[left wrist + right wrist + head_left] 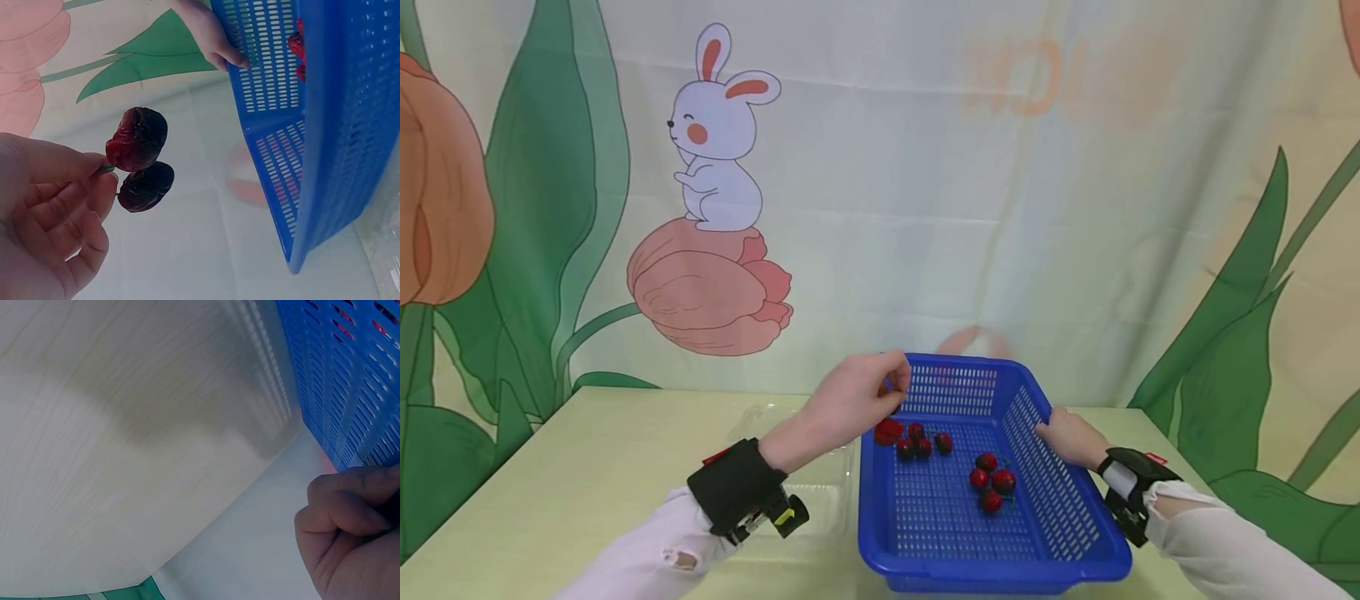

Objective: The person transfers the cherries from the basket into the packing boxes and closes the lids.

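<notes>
My left hand (pixel 857 396) is at the left rim of a blue plastic basket (pixel 992 571). Thumb and fingertips pinch a green stem, and two dark red, wrinkled cherries (pixel 137 140) hang from it, plain in the left wrist view. My right hand (pixel 1075 437) grips the basket's right rim, its fingers curled over the edge; in the right wrist view that hand (pixel 350 519) partly hides the basket side. Inside the basket lie two loose groups of red cherries (pixel 991 501), one near the far left, one right of the middle.
A clear plastic tray (pixel 820 508) rests on the pale wooden table (pixel 625 467), left of the basket and partly behind my left arm. Behind the table's far edge hangs a cloth backdrop (pixel 880 208) printed with a rabbit and tulips.
</notes>
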The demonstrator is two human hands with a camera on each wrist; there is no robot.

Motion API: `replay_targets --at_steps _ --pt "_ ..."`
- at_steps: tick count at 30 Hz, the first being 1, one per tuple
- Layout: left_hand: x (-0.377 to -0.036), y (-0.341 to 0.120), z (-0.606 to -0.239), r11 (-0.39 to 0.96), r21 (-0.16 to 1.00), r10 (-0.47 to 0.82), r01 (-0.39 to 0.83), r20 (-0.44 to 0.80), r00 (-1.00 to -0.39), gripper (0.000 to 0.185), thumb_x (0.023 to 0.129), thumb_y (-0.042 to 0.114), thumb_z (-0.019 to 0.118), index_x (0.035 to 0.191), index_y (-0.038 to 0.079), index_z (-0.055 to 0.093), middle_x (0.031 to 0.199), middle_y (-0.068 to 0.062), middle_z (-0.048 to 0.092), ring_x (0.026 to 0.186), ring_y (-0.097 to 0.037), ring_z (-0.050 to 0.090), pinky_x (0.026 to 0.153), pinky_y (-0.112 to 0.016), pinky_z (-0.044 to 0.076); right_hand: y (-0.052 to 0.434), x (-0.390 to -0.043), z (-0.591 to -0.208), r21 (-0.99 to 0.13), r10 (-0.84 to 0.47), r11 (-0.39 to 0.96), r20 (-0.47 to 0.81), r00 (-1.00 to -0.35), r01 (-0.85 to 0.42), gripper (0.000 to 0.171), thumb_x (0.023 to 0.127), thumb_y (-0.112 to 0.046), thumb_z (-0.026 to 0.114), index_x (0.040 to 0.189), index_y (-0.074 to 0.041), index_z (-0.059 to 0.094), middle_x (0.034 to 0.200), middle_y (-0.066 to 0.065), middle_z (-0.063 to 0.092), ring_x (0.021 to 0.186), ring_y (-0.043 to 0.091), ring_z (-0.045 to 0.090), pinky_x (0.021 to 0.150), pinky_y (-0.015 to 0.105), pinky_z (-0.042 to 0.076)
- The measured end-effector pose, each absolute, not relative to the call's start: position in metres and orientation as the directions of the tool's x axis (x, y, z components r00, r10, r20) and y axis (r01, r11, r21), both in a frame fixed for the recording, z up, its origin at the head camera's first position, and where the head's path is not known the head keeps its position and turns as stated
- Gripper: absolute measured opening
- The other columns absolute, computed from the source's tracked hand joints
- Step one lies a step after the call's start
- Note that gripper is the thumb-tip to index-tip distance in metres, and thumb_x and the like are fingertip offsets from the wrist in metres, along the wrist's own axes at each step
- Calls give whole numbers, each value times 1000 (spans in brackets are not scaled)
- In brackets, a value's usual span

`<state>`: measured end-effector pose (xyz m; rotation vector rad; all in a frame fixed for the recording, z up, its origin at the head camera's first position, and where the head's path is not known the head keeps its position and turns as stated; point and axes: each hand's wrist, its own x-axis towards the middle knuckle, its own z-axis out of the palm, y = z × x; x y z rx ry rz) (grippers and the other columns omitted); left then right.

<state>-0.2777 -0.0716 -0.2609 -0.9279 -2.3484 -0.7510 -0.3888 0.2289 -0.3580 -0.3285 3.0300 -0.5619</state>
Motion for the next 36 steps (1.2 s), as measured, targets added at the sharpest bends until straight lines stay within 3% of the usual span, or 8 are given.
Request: replay_targets --at_steps 13,18,24,32,36 --pt "-277 -106 -289 697 437 289 568 554 -781 12 65 7 50 68 16 42 58 9 43 44 -4 37 36 -19 30 231 -392 -357 -329 -217 921 2 -976 -206 29 75 -20 33 83 7 38 64 7 35 52 16 38 45 27 29" --pt "-276 -115 -298 721 443 262 533 537 -802 14 64 7 51 67 18 43 57 10 43 42 -5 36 35 -19 30 230 -391 -358 -339 -216 919 -2 -976 -202 29 75 -20 33 85 7 38 64 7 36 52 16 38 45 27 30" --pt "-276 -123 -307 758 426 250 495 512 -822 12 61 6 51 65 15 44 53 10 43 42 -4 38 36 -19 30 229 -390 -358 -365 -218 909 -9 -976 -199 21 75 -19 32 76 1 39 57 4 33 46 14 38 40 26 29" --pt "-281 -134 -326 774 429 274 465 435 -858 12 60 6 52 62 14 43 52 8 44 41 -5 39 38 -20 31 229 -390 -358 -355 -236 908 7 -972 -224 24 74 -18 32 83 4 40 57 4 36 47 14 39 41 26 30" --pt "-280 -142 -332 767 406 309 496 443 -841 14 59 2 52 60 13 43 50 8 43 41 -5 38 38 -21 30 228 -388 -357 -357 -240 906 12 -971 -228 24 74 -18 32 83 3 40 56 3 34 46 13 38 40 25 29"
